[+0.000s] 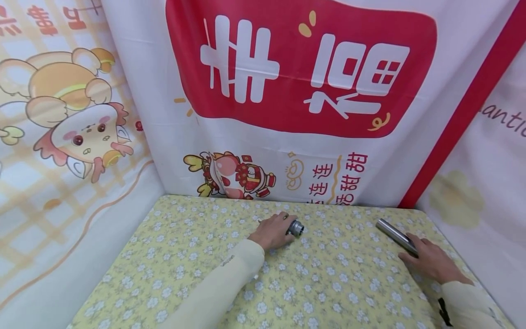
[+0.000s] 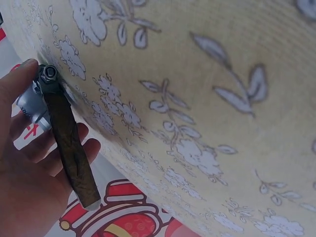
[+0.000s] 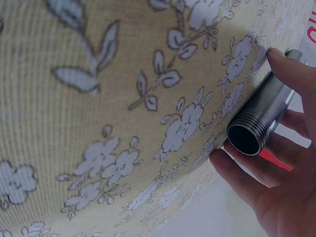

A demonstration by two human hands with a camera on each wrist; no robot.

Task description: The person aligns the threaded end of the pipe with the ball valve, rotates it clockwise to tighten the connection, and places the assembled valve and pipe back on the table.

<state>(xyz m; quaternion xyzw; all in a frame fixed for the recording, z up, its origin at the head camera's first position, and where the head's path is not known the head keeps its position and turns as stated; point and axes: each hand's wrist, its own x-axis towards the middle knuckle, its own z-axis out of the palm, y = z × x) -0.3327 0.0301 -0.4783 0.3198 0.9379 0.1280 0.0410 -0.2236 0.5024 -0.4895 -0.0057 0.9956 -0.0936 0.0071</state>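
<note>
Left hand [image 1: 272,232] is gripping silver metal fitting [image 1: 297,227] with flat dark lever [image 2: 74,148] | right hand [image 1: 432,262] is holding silver cylindrical metal pipe [image 1: 393,233] (threaded end showing) | yellow floral tablecloth [image 1: 320,274] is lying beneath

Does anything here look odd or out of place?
The cartoon animal on the left wall is upside down, and the back wall's large lettering lies sideways. The metal pipe and lever-handled fitting show no obvious damage.
</note>
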